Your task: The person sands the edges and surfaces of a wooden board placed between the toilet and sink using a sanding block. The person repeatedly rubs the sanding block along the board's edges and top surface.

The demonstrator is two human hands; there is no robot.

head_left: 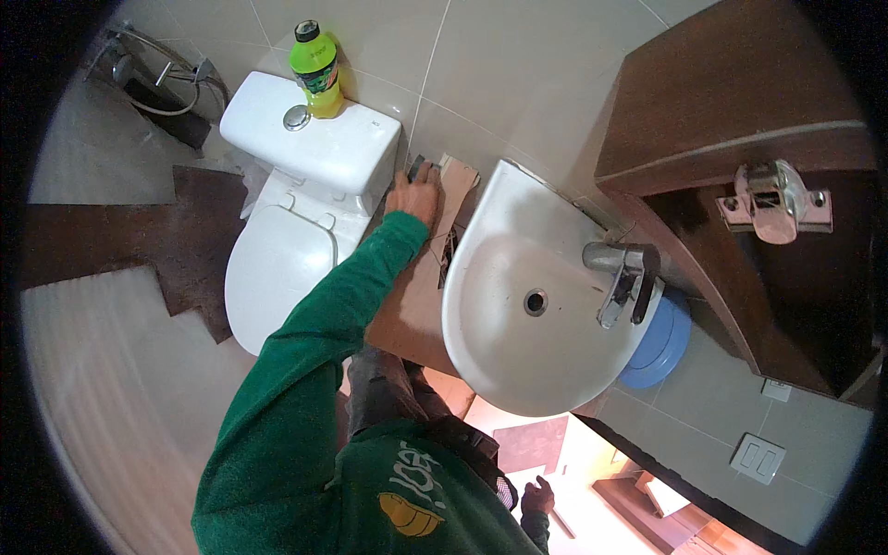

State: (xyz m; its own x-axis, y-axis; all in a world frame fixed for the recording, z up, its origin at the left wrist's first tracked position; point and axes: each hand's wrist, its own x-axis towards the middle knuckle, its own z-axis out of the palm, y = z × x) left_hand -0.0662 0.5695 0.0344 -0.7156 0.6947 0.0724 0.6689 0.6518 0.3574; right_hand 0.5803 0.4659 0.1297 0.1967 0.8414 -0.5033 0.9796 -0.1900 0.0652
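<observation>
**Reaching low between one toilet [277, 277] and one washbasin [504, 356]**

From the head view, we count two grips. Our left grip [413, 196] is down near the tiled wall [518, 83], palm down, fingers a little apart and bent. Its fingertips are at one small dark grey piece [415, 166], just beside one light brown strip [455, 190]; we cannot tell whether the fingers close on the piece or only rest on it. Our right grip [536, 495], small at the lower right, is partly curled, and we cannot tell whether it holds anything.

Around us we count one green-labelled bottle [319, 81] upright on the toilet's tank [356, 137], one tap [627, 273] on the basin, one round blue tub [668, 342] partly hidden behind it, one brown cabinet [740, 83] with one shiny metal fitting [775, 203], and one switch plate [758, 459] with two rockers.
</observation>
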